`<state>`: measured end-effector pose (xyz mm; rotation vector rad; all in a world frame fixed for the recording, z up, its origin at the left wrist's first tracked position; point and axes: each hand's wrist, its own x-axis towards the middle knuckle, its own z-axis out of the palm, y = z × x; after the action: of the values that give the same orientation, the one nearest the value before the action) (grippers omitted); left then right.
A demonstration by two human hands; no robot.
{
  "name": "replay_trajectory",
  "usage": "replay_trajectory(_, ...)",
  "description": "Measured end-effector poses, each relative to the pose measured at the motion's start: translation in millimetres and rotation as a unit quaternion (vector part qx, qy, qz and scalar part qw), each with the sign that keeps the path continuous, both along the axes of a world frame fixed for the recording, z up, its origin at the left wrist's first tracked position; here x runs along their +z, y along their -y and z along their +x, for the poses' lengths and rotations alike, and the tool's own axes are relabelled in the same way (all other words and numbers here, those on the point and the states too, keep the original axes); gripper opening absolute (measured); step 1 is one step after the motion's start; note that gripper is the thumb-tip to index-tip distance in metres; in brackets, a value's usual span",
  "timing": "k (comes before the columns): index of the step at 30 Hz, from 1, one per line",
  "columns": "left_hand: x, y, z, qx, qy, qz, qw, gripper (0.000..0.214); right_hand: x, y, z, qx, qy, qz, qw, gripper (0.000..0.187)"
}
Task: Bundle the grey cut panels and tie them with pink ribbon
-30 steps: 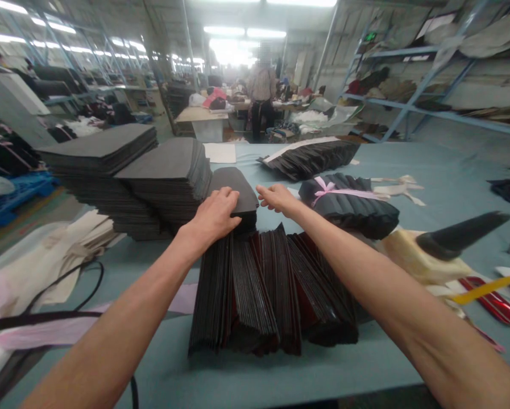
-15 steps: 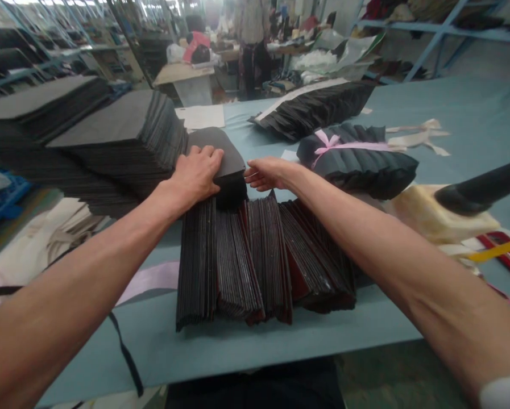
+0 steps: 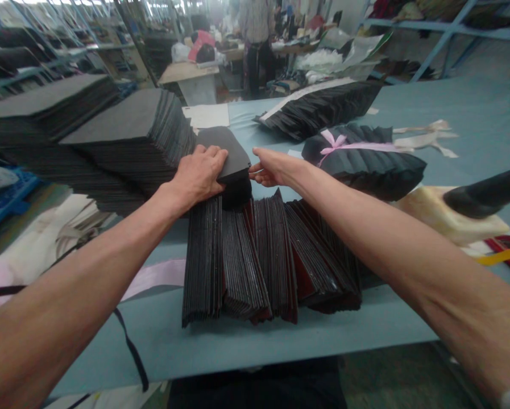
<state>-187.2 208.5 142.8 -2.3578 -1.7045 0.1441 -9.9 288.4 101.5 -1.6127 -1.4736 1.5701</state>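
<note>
A small stack of dark grey sheets with rounded corners (image 3: 231, 149) lies at the middle of the table. My left hand (image 3: 201, 170) rests over its left part, fingers laid on the top sheet and thumb toward the near side. At the stack's right corner is my right hand (image 3: 276, 167), thumb apart from the loosely bent fingers; whether the fingertips touch the edge I cannot tell. Right in front, several bundles of thin black folded pieces (image 3: 241, 261) stand on edge in a row, with dark red strips between some. My right forearm covers the row's right end.
Tall piles of dark sheets (image 3: 122, 130) rise at the left. Behind my right arm lie a black bundle tied with pink ribbon (image 3: 365, 150) and another with a pale strip (image 3: 323, 108). A yellowish block (image 3: 451, 213) sits at right. Farther back a person (image 3: 257, 40) stands.
The whole view has shifted slightly, so things appear a little farther right. My right hand's thumb has lifted and spread from the fingers. My left hand stays on the stack.
</note>
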Motion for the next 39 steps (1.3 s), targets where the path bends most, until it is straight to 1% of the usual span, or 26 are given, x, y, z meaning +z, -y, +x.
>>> replay_trajectory(3, -0.7, 1, -2, -0.003, 0.001, 0.006, 1.000, 0.059, 9.6, 5, -1, -0.032, -0.041, -0.118, 0.992, 0.057)
replay_trajectory(4, -0.7, 1, -2, -0.002, 0.001, 0.005, 1.000, 0.059, 13.0, 8, -2, -0.041, -0.050, -0.142, 0.988, 0.058)
replay_trajectory(6, -0.6, 1, -3, 0.000, 0.007, 0.003, 1.000, 0.061, 19.0, 12, -4, -0.042, -0.058, -0.165, 0.984, 0.059)
replay_trajectory(10, -0.9, 2, -3, -0.002, 0.029, 0.000, 1.000, 0.062, 25.5, 18, -9, -0.035, -0.050, -0.171, 0.983, 0.061)
replay_trajectory(15, -0.6, 4, -2, -0.001, 0.048, -0.005, 0.999, 0.062, 25.1, 17, -12, -0.040, -0.031, -0.157, 0.986, 0.070)
replay_trajectory(17, -0.2, 5, -2, 0.003, 0.045, -0.003, 0.999, 0.062, 25.6, 16, -11, -0.024, -0.029, -0.148, 0.988, 0.074)
replay_trajectory(20, 0.2, 6, -1, 0.001, 0.037, 0.004, 0.999, 0.060, 28.2, 15, -11, 0.019, -0.039, -0.138, 0.989, 0.080)
replay_trajectory(24, 0.1, 7, -1, -0.002, 0.032, 0.007, 0.999, 0.062, 32.9, 16, -14, 0.019, -0.033, -0.127, 0.991, 0.071)
replay_trajectory(29, -1.1, 6, -3, -0.005, 0.054, 0.016, 0.998, 0.059, 36.1, 12, -20, 0.013, -0.032, -0.150, 0.988, 0.061)
replay_trajectory(34, -1.5, 7, -5, -0.005, 0.079, 0.023, 0.997, 0.054, 34.2, 3, -21, 0.036, -0.048, -0.179, 0.982, 0.045)
replay_trajectory(36, -1.3, 9, -3, -0.001, 0.081, 0.022, 0.996, 0.055, 32.6, 0, -22, 0.031, -0.058, -0.188, 0.980, 0.040)
replay_trajectory(39, -2.6, 10, -1, 0.005, 0.084, 0.025, 0.996, 0.058, 30.6, -2, -25, 0.008, -0.081, -0.176, 0.981, 0.035)
